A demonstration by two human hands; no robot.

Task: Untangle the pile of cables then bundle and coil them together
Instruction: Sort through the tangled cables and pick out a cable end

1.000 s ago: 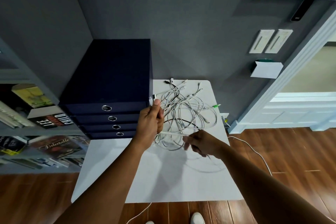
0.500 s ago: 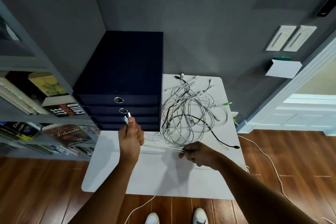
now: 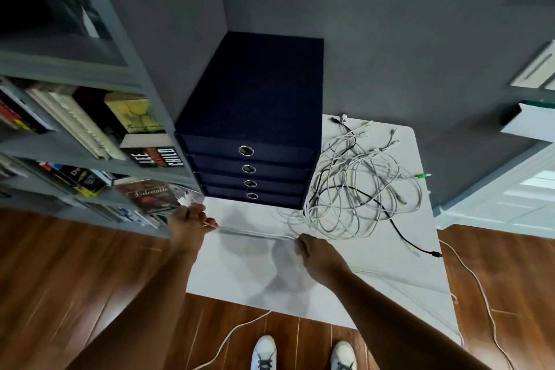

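Note:
A tangled pile of white cables (image 3: 360, 186) with one black cable (image 3: 399, 231) lies on the white table (image 3: 390, 273), to the right of a dark blue drawer box. My left hand (image 3: 189, 224) pinches the end of one white cable (image 3: 255, 233) at the table's left edge. That cable runs taut to my right hand (image 3: 315, 255), which grips it just in front of the pile. The stretch between my hands is straight and lifted slightly off the table.
The dark blue drawer box (image 3: 249, 135) with several drawers fills the table's back left. A bookshelf (image 3: 90, 141) stands close on the left. A grey wall is behind. White cords (image 3: 477, 288) hang off the table's front and right edges onto the wooden floor.
My left hand has drawn the cable end down and to the left, away from the pile, pulling the cable straight. My right hand stays in front of the pile. The camera view shifted.

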